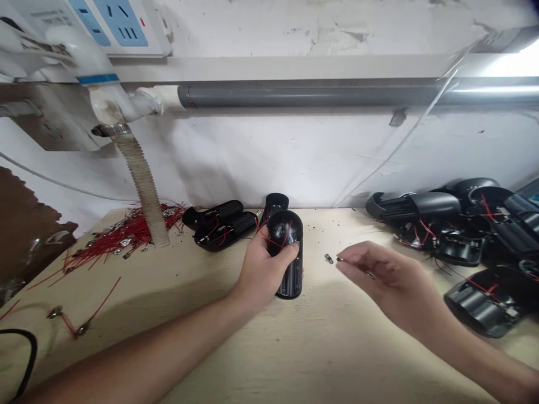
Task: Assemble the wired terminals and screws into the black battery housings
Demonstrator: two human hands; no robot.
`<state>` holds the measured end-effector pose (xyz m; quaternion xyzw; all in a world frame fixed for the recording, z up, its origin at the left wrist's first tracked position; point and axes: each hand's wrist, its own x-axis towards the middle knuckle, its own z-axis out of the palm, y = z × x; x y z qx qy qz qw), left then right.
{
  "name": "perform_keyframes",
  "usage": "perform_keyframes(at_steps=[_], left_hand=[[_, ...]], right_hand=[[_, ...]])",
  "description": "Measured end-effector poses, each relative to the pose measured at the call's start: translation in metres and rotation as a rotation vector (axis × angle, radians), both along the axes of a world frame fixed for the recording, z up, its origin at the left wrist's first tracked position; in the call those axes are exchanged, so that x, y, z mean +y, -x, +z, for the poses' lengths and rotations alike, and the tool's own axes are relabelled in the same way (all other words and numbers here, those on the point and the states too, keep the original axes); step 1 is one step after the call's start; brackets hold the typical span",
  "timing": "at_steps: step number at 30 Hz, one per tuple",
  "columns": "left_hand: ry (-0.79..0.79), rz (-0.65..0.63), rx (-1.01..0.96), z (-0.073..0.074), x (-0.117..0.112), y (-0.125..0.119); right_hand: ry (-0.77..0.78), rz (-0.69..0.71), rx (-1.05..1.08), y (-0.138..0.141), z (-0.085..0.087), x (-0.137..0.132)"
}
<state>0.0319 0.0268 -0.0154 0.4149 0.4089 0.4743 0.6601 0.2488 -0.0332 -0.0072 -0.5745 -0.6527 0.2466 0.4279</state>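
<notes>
My left hand [267,264] grips a black plastic housing [290,280] with rounded ends, the thumb laid across its inside. Thin red wires stick out near the thumb. To the right, my right hand [379,272] is held above the table with thumb and fingertips pinched on a tiny dark piece, too small to name. Just left of those fingertips lies a small metal part [329,258] on the table. Behind the held housing stands another black part [277,202]. Left of it, more black housings [223,224] with red wires lie together.
A heap of red wires [126,230] with small metal pieces lies at the back left, beside a ribbed hose [145,185]. Many black housings [484,224] are piled at the right. Two wired metal parts [69,322] lie front left. A grey pipe [295,96] runs along the wall.
</notes>
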Motion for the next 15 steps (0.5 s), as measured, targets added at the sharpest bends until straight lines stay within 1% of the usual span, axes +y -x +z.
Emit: perform_keyframes(at_steps=[2,4,5,7,10,15], left_hand=[[-0.009,0.017,0.006,0.0,-0.001,0.001],[-0.017,0.049,0.001,0.001,-0.001,0.001],[-0.018,0.064,-0.007,0.001,-0.001,0.002],[-0.011,0.081,-0.032,0.001,0.0,0.002],[-0.007,0.071,-0.071,0.001,0.001,0.002],[-0.054,0.05,-0.063,0.001,0.001,0.001]], right_hand=[[0.082,0.051,0.206,0.02,0.002,0.003],[0.165,0.096,0.337,0.038,0.002,0.01],[0.187,0.098,0.385,0.045,0.002,0.015],[0.19,0.052,0.463,0.054,0.0,0.023],[0.171,-0.03,0.526,0.059,-0.007,0.03],[0.185,-0.036,0.517,0.055,-0.014,0.03]])
